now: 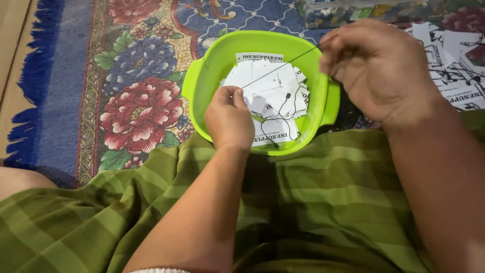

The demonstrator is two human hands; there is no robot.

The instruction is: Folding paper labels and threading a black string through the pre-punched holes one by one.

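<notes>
A thin black string (283, 64) is pinched at its lower end between the fingertips of the left hand (230, 119), which is held over the near rim of a lime-green bowl (202, 76). The string is drawn taut, slanting up to the right hand (376, 68), where its other end is gripped by curled fingers above the bowl's far right rim. White paper tags (270, 88) with black looped strings are heaped inside the bowl. The bowl is set on a floral carpet (136, 76), against green striped cloth (323, 192) spread over the lap. More printed tags (454, 60) are scattered at the carpet's right edge.
</notes>
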